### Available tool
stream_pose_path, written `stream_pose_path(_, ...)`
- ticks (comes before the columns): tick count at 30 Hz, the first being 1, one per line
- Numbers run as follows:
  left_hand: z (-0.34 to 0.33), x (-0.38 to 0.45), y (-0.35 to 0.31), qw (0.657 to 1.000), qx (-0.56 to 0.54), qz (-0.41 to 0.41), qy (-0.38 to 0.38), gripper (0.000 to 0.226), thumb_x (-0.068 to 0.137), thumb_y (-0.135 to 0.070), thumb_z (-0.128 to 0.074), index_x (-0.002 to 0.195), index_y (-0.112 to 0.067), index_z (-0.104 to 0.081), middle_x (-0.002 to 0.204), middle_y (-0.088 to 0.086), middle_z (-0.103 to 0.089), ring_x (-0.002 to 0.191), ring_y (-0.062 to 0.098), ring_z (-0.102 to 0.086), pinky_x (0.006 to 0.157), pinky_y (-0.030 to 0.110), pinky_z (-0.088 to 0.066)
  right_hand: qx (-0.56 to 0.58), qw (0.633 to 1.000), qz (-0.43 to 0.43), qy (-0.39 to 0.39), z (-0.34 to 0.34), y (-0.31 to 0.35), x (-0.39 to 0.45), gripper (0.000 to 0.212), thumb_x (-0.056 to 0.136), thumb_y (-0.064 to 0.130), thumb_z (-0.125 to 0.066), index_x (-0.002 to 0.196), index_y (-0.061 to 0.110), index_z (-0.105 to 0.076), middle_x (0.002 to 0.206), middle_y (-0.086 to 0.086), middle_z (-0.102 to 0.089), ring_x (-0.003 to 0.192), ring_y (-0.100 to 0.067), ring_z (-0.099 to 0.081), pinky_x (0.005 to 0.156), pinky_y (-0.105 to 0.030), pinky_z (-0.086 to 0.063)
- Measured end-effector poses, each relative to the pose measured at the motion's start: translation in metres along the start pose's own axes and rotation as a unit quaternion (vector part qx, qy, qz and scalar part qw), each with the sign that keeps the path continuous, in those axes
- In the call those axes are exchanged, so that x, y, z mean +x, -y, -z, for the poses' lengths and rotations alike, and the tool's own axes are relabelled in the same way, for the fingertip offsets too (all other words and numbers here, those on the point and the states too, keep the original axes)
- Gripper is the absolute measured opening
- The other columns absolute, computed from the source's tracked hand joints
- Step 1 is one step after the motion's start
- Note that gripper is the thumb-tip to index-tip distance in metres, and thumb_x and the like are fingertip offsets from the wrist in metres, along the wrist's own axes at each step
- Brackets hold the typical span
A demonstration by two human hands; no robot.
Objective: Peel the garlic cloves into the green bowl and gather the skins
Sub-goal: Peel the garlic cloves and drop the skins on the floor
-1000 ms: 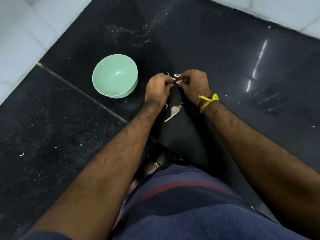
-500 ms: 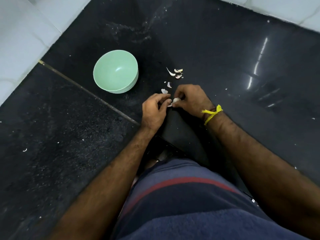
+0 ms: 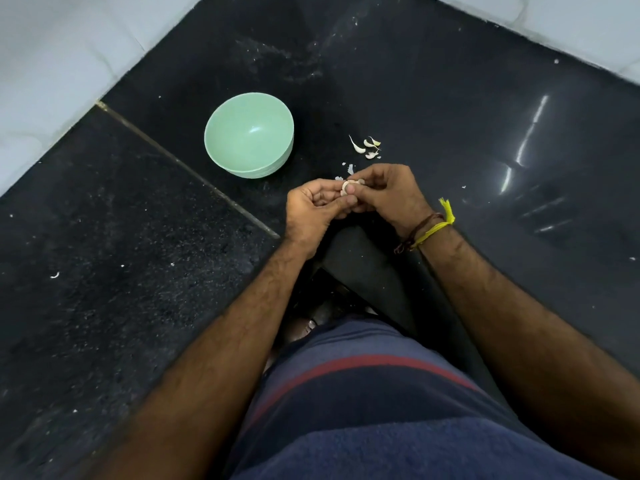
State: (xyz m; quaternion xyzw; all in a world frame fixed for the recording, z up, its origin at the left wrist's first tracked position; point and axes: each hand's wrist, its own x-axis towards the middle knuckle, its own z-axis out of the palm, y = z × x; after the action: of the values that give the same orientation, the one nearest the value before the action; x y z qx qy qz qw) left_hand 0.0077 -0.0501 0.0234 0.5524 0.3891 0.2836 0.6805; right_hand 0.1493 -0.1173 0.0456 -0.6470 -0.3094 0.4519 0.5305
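A garlic clove is pinched between the fingertips of my left hand and my right hand, held just above the black floor. The green bowl stands upright to the upper left of my hands, and I see nothing inside it. A small heap of pale garlic skins lies on the floor just beyond my hands, with a few tiny flakes nearer my fingers.
The floor is polished black stone with a seam running diagonally past the bowl. White tiles border it at the left and top right. My knee in dark cloth lies under my wrists. A stray skin flake lies far left.
My hands left the skin heap, drew back toward me and picked up the clove that lay on the floor near my knee. They now hold it together.
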Motion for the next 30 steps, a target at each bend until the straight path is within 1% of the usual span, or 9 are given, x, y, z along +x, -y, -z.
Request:
stream_pose_path(3, 0.001, 0.004, 0.0, 0.999, 0.026, 0.022, 0.025, 0.023, 0.079, 0.0, -0.081, 0.1, 0.0, -0.072, 0.085, 0.011, -0.077, 0.073, 0.017, -0.072, 0.066, 0.024, -0.059, 0.017, 0.999, -0.031, 0.025, 0.007, -0.004, -0.001, 0.016, 0.088, 0.007, -0.072, 0.095, -0.003, -0.062, 0.079, -0.018, -0.071, 0.058, -0.019, -0.068, 0.054, -0.027, -0.058)
stream_pose_path(6, -0.002, 0.009, -0.004, 0.997, 0.042, 0.039, 0.047, 0.021, 0.077, 0.001, -0.082, 0.093, -0.008, -0.072, 0.076, 0.003, -0.075, 0.066, 0.012, -0.07, 0.065, 0.024, -0.06, 0.009, 0.999, -0.021, 0.043, 0.015, -0.01, 0.001, 0.016, 0.09, 0.009, -0.07, 0.093, -0.004, -0.061, 0.076, -0.021, -0.069, 0.054, -0.019, -0.065, 0.05, -0.027, -0.055)
stream_pose_path(9, -0.009, 0.014, -0.008, 0.998, 0.024, 0.039, 0.05, 0.017, 0.079, 0.005, -0.079, 0.092, -0.003, -0.071, 0.073, 0.005, -0.075, 0.064, 0.014, -0.071, 0.065, 0.024, -0.06, 0.01, 1.0, 0.02, 0.016, 0.016, -0.013, 0.003, 0.008, 0.091, 0.007, -0.068, 0.089, 0.001, -0.064, 0.073, -0.017, -0.068, 0.051, -0.014, -0.059, 0.047, -0.021, -0.047)
stream_pose_path(12, -0.014, 0.017, -0.005, 0.998, 0.017, 0.045, 0.041, 0.011, 0.083, 0.004, -0.076, 0.091, -0.002, -0.07, 0.072, 0.003, -0.075, 0.065, 0.014, -0.072, 0.064, 0.024, -0.059, 0.002, 0.999, 0.037, -0.013, 0.014, -0.017, 0.004, 0.008, 0.093, 0.005, -0.065, 0.093, -0.004, -0.065, 0.067, -0.009, -0.067, 0.05, -0.011, -0.057, 0.046, -0.019, -0.044)
stream_pose_path(14, -0.016, 0.016, -0.004, 0.998, 0.011, 0.047, 0.037, 0.01, 0.085, 0.004, -0.075, 0.091, -0.002, -0.07, 0.071, 0.003, -0.074, 0.064, 0.013, -0.071, 0.063, 0.023, -0.058, -0.004, 0.999, 0.042, -0.016, 0.014, -0.02, 0.005, 0.014, 0.093, 0.005, -0.064, 0.096, -0.008, -0.064, 0.067, -0.008, -0.067, 0.051, -0.011, -0.057, 0.046, -0.02, -0.044)
stream_pose_path(20, -0.014, 0.015, -0.001, 0.998, 0.013, 0.026, 0.054, 0.011, 0.091, -0.006, -0.072, 0.102, -0.005, -0.074, 0.08, 0.007, -0.075, 0.068, 0.012, -0.068, 0.067, 0.023, -0.057, 0.025, 0.999, 0.043, 0.009, 0.018, -0.02, 0.007, 0.016, 0.096, 0.005, -0.059, 0.105, -0.006, -0.066, 0.074, -0.006, -0.069, 0.056, -0.016, -0.058, 0.049, -0.023, -0.047)
stream_pose_path(24, -0.014, 0.016, 0.001, 0.998, 0.033, 0.03, 0.047, 0.009, 0.097, -0.007, -0.065, 0.101, -0.005, -0.073, 0.083, 0.01, -0.074, 0.07, 0.012, -0.068, 0.068, 0.022, -0.056, 0.018, 0.999, 0.017, 0.026, 0.019, -0.018, 0.014, 0.019, 0.1, 0.003, -0.052, 0.109, -0.007, -0.065, 0.076, -0.011, -0.066, 0.058, -0.014, -0.06, 0.052, -0.023, -0.051)
stream_pose_path(28, -0.016, 0.016, 0.001, 0.999, 0.025, 0.03, 0.037, 0.02, 0.098, -0.008, -0.063, 0.118, -0.007, -0.067, 0.093, 0.012, -0.074, 0.076, 0.013, -0.069, 0.068, 0.022, -0.056, 0.074, 0.997, -0.011, 0.038, 0.023, -0.018, 0.014, 0.017, 0.099, -0.002, -0.051, 0.113, -0.008, -0.057, 0.078, -0.012, -0.065, 0.063, -0.014, -0.063, 0.058, -0.024, -0.054)
stream_pose_path(30, -0.016, 0.015, 0.002, 0.999, 0.026, 0.027, 0.031, 0.018, 0.099, -0.008, -0.062, 0.116, -0.007, -0.068, 0.092, 0.009, -0.075, 0.075, 0.014, -0.068, 0.069, 0.023, -0.056, 0.113, 0.993, -0.023, 0.028, 0.026, -0.018, 0.01, 0.012, 0.097, -0.003, -0.054, 0.109, -0.005, -0.057, 0.076, -0.009, -0.069, 0.064, -0.014, -0.065, 0.06, -0.024, -0.055)
